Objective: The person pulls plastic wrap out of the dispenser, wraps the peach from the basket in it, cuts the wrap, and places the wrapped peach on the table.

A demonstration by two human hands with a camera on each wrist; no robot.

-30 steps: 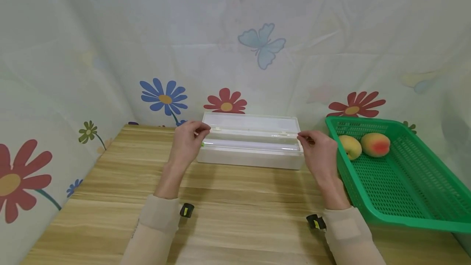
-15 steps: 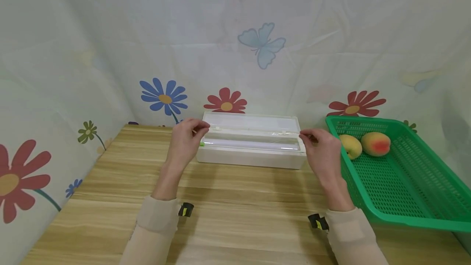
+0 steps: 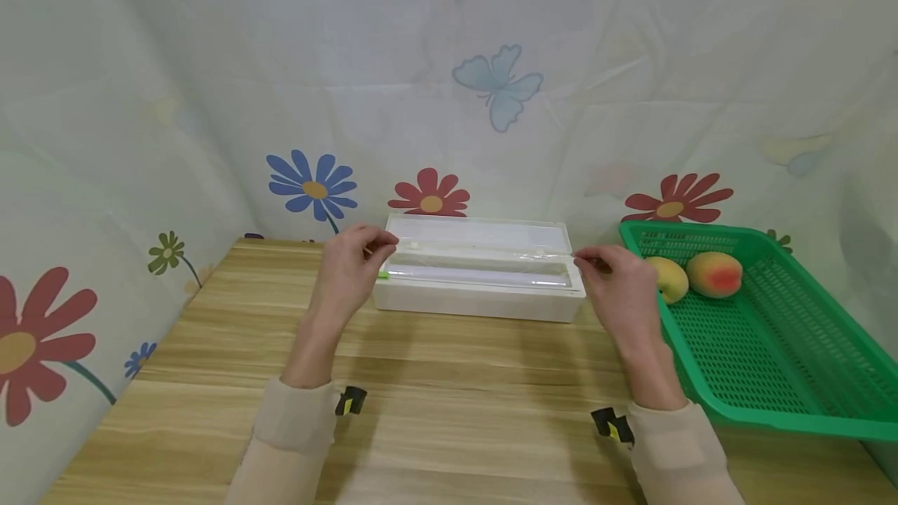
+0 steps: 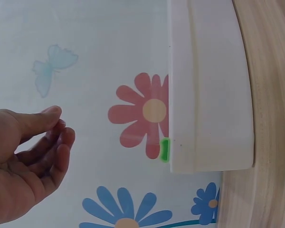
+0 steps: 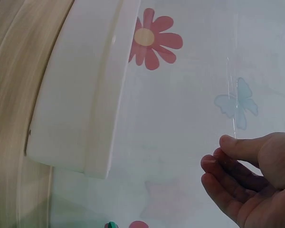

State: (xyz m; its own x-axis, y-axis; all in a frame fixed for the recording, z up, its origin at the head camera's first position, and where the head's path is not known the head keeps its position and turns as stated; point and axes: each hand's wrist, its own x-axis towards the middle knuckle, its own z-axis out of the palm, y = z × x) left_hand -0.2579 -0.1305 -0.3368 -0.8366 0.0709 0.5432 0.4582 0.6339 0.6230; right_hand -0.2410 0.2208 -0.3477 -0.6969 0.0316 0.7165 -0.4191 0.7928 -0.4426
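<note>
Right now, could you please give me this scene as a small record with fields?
left hand: pinches clear film at its left side
right hand: pinches its right side
box: white, lid raised, on wooden table
basket: green, right of box
basket contents: yellow fruit, red-blushed fruit
backdrop: printed flowers, butterfly

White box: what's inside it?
In the white box, a long pale roll lies lengthwise; the front wall hides its underside and anything beneath it.
</note>
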